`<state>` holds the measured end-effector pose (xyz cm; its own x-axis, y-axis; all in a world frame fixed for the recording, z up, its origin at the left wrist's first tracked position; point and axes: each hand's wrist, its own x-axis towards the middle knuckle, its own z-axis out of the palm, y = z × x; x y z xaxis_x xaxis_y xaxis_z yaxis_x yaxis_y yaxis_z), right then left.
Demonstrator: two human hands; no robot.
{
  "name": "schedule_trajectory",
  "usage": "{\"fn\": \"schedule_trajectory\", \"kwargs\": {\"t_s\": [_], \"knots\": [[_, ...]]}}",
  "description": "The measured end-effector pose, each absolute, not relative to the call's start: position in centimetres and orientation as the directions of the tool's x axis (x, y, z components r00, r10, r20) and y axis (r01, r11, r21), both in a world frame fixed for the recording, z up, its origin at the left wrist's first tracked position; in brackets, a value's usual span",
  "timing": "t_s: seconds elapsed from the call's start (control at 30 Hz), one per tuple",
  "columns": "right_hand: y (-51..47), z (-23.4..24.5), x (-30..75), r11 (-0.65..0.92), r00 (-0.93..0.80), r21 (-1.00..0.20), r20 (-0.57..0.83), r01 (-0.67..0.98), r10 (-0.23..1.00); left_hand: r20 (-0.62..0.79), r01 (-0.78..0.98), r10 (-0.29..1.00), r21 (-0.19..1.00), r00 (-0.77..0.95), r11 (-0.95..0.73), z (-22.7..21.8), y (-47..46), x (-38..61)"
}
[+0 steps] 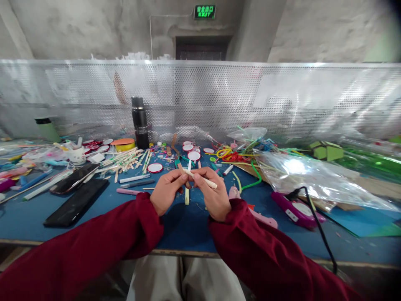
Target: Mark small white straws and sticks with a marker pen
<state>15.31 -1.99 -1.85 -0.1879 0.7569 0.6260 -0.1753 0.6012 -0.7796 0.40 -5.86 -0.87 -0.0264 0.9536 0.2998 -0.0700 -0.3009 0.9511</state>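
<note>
My left hand point(166, 189) and my right hand point(214, 193) meet above the front middle of the table, both closed in a pinch. Between their fingertips is a small bundle of crossed sticks. One pale stick point(209, 182) slants out past my right fingers. A second pale stick point(187, 197) points down toward the table between the hands. A brown strip point(181, 168) leans up beside my left fingertips. Fingers cover the crossing, so how the pieces are joined is hidden.
Pens point(135, 178), loose craft sticks point(128, 161) and a black phone point(77, 202) lie to the left. A black bottle point(140, 123) stands behind. At right are a purple corded device point(297, 211) and clear plastic bags point(291, 167). A perforated metal screen point(216, 96) closes the back.
</note>
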Motion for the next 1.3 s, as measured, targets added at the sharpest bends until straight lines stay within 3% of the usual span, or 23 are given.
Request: {"fn": "schedule_trajectory", "kwargs": {"t_s": [0.13,0.27,0.5,1.03,1.3], "knots": [[-2.1,-1.9,15.3,0.615,-0.189,-0.777,0.629,-0.133,0.754,0.297,-0.04,0.954,0.954,-0.034,-0.298,-0.9,-5.8,0.2],[-1.8,-1.7,15.4,0.584,-0.082,-0.8,0.597,-0.141,0.798,0.263,-0.028,0.964,0.964,0.029,-0.263,-0.7,-6.1,0.5],[-1.9,-1.6,15.6,0.614,0.023,-0.771,0.62,-0.169,0.785,0.176,-0.1,0.984,0.98,0.027,-0.172,-1.2,-6.2,0.9],[-3.7,-0.7,16.2,0.766,-0.003,-0.63,0.772,0.126,0.636,0.166,-0.122,0.986,0.979,0.026,-0.161,-1.6,-5.9,1.3],[-3.6,-1.2,15.4,0.72,0.071,-0.693,0.717,-0.041,0.694,0.258,-0.165,0.966,0.951,-0.037,-0.26,-1.3,-6.6,1.9]]}}
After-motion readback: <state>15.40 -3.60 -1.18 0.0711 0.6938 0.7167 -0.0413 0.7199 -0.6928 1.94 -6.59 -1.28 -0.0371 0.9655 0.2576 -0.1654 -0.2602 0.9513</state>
